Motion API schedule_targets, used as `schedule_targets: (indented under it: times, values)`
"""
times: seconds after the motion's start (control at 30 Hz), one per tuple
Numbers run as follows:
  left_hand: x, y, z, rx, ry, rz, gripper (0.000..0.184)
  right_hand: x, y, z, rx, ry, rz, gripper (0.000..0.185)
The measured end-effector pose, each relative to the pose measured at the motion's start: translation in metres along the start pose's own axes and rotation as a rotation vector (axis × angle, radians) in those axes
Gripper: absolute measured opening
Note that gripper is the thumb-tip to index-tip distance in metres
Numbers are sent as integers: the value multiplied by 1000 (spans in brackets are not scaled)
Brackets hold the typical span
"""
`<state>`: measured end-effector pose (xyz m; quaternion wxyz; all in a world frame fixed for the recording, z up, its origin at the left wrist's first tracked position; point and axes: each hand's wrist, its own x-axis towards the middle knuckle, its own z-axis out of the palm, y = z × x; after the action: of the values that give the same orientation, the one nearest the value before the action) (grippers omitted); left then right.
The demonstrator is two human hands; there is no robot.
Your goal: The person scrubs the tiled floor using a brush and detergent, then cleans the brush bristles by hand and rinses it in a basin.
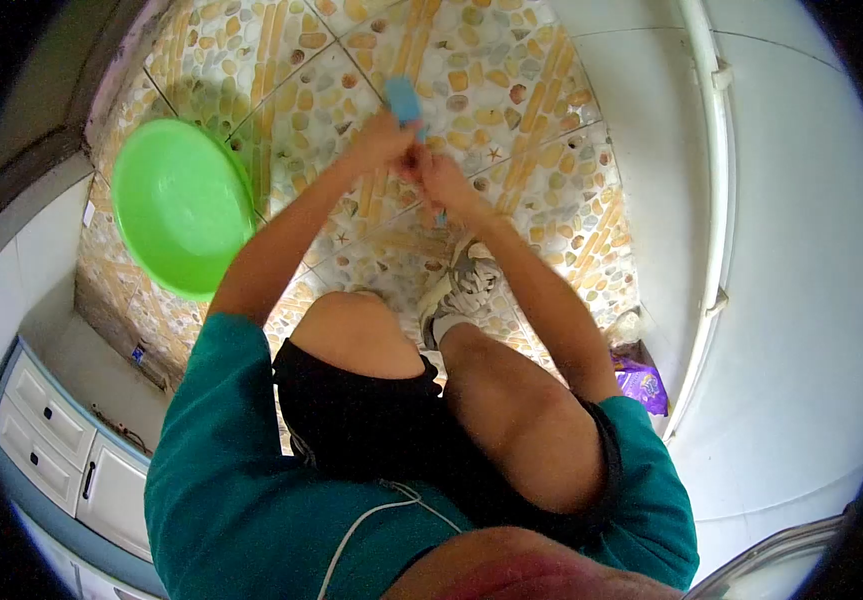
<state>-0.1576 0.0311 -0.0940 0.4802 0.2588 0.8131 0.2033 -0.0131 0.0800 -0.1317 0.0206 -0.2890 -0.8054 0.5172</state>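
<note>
Beyond the bent knees [356, 338], the right hand [445, 182] and left hand [383, 140] look closed, through blur, around a blue tool [403, 99] above the tiled floor [301, 120] — hands close together, so even pressure suits it.

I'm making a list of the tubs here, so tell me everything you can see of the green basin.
The basin is bright green, round and wide-mouthed, with a narrow rim and smooth, plastic-looking walls. It stands open side up on the pebble-patterned floor, to the person's left. A pale sheen shows inside; whether that is water I cannot tell. Neither hand touches it; the left forearm passes by its rim, contact unclear.
</note>
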Motion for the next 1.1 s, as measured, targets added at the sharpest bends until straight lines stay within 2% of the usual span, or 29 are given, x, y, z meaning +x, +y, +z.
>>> schedule_targets:
  times: [0.03,0.1,0.17,0.2,0.27,0.33,0.4,0.43,0.5,0.53,0.57,0.6,0.67,0.7,0.73,0.77,0.83,0.87,0.9,0.97,1.0,1.07,1.1]
  values:
    - [27,-2,-6,-33,4,-5,46,14,-7,-9,-3,15,-36,45]
    - [57,31,-30,110,94,116,45,63,-24,-42,185,-140,157,45]
    - [85,33,-38,-255,-179,-3,44,78,-13,-46,174,-97,19,47]
    - [78,32,-34,-276,-158,-16,44,74,-30,-54,272,-117,180,45]
    - [51,31,-30,-83,-159,117,45,41,-22,-31,365,-108,331,43]
    - [7,18,-12,-41,-67,128,45,0,-8,-9,443,-137,429,43]
    - [-10,-39,45,58,188,293,46,-34,-2,2,486,-236,507,45]
    - [-18,-36,42,53,196,282,46,-41,-8,1,497,-296,563,46]
    - [-28,-25,40,-61,162,60,44,-33,-18,-4,460,-314,626,46]
    - [-12,-25,33,-152,184,46,44,-25,-25,-8,447,-305,631,45]
    - [9,-24,20,-96,205,102,44,-1,-30,-10,445,-266,578,45]
    - [28,-22,4,-38,223,157,44,31,-21,-7,379,-230,420,44]
    - [50,3,-38,-237,119,84,43,73,-41,-23,499,-280,461,42]
    - [50,8,-48,-243,115,82,43,92,-69,-40,679,-362,654,41]
    - [50,12,-55,-296,53,43,43,91,-57,-35,672,-361,661,41]
    - [51,15,-57,-349,-12,7,42,86,-41,-28,530,-346,529,41]
    - [46,-5,-35,-62,-27,80,42,61,-50,-28,340,-327,422,41]
    - [15,-2,-29,-177,-136,-28,42,30,-74,-35,293,-323,447,43]
    - [-11,-11,-11,-238,-59,36,47,2,-69,-35,403,-449,531,45]
    - [-41,-45,38,-184,-56,49,51,-55,-33,-15,379,-515,467,49]
    - [-50,-57,53,-70,-134,-1,50,-68,-24,-7,315,-486,398,50]
    - [-59,-54,58,-91,-82,-21,49,-83,-13,4,287,-447,346,51]
    - [-61,-52,57,-105,-20,-39,49,-75,-5,11,148,-316,129,50]
